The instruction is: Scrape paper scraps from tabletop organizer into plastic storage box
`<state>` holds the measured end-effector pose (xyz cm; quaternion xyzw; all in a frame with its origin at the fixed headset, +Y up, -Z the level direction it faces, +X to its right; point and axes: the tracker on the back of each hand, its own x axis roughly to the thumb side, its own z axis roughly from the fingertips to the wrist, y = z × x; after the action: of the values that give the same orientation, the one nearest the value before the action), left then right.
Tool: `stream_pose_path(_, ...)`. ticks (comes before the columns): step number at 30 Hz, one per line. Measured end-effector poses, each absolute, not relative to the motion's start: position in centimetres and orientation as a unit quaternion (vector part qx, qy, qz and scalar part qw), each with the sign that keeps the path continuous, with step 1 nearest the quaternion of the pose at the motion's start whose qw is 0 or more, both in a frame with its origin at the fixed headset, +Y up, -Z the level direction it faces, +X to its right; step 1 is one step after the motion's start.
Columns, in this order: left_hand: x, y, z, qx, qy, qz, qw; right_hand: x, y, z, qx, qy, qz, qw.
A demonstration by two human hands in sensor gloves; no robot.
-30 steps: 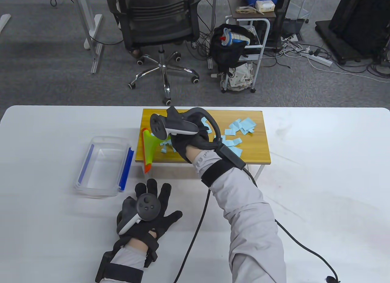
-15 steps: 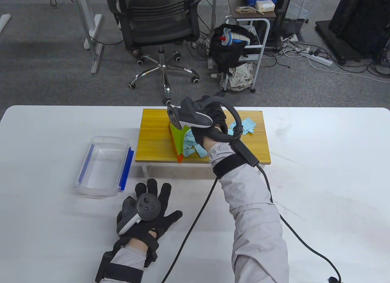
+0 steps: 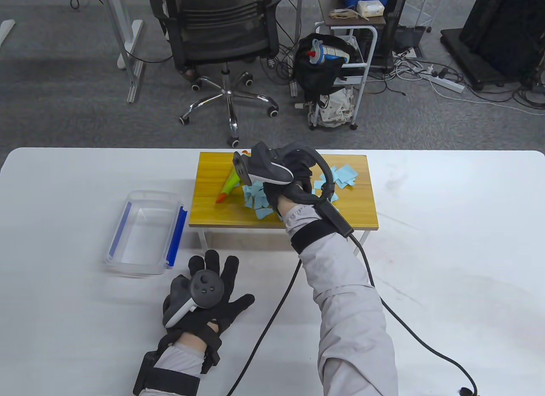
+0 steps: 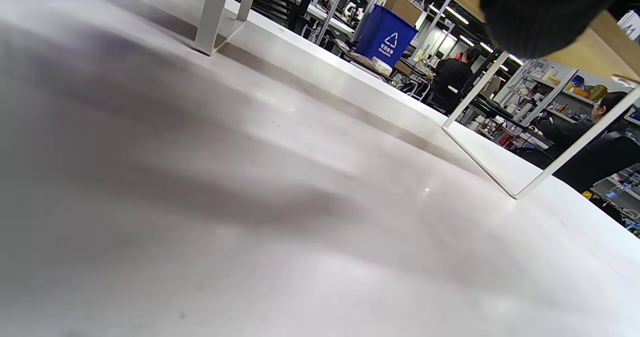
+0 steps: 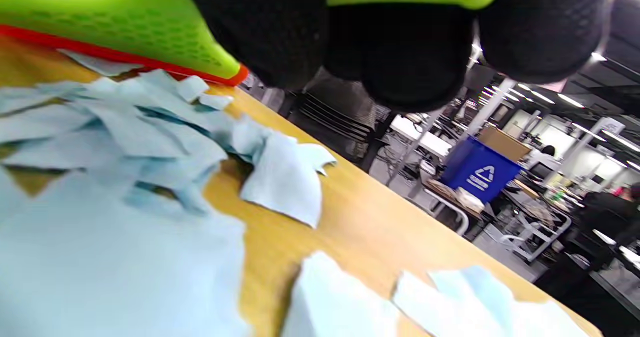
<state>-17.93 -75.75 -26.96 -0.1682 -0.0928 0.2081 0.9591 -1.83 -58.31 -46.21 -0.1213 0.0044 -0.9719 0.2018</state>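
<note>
The white table (image 3: 447,242) carries the wooden tabletop organizer (image 3: 213,200), over which the right hand (image 3: 285,179) grips a green scraper (image 3: 230,184) with an orange edge. Just below that hand lies a heap of blue paper scraps (image 3: 257,200); more sit to its right. The clear plastic storage box (image 3: 144,232) stands just above the left hand (image 3: 204,298), which rests flat with fingers spread, apparently touching nothing else.
</note>
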Motion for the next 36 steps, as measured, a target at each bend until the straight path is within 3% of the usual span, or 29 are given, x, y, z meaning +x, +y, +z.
stream_pose_path(12, -17.9, -75.8, -27.0, -0.169, -0.094, 0.21, 0.958, 1.5, -57.5, -45.8, -0.036, -0.037, -0.98, 0.193)
stream_pose_path(15, -17.9, -75.8, -27.0, -0.17, -0.095, 0.209, 0.958, 1.9, -56.8, -45.4, -0.038, -0.013, -0.985, 0.169)
stream_pose_path(18, -17.9, -75.8, -27.0, -0.17, -0.095, 0.209, 0.958, 1.9, -56.1, -44.9, -0.06, 0.011, -0.989, 0.136)
stream_pose_path(24, -17.8, -75.8, -27.0, -0.172, -0.095, 0.209, 0.958, 0.8, -55.1, -44.1, -0.158, -0.019, -0.985, 0.063)
stream_pose_path(30, -17.8, -75.8, -27.0, -0.171, -0.095, 0.209, 0.958, -0.4, -56.7, -44.1, -0.274, -0.049, -0.958, 0.071)
stream_pose_path(36, -17.8, -75.9, -27.0, -0.173, -0.096, 0.211, 0.957, 0.4, -57.1, -44.9, -0.229, 0.037, -0.958, 0.167)
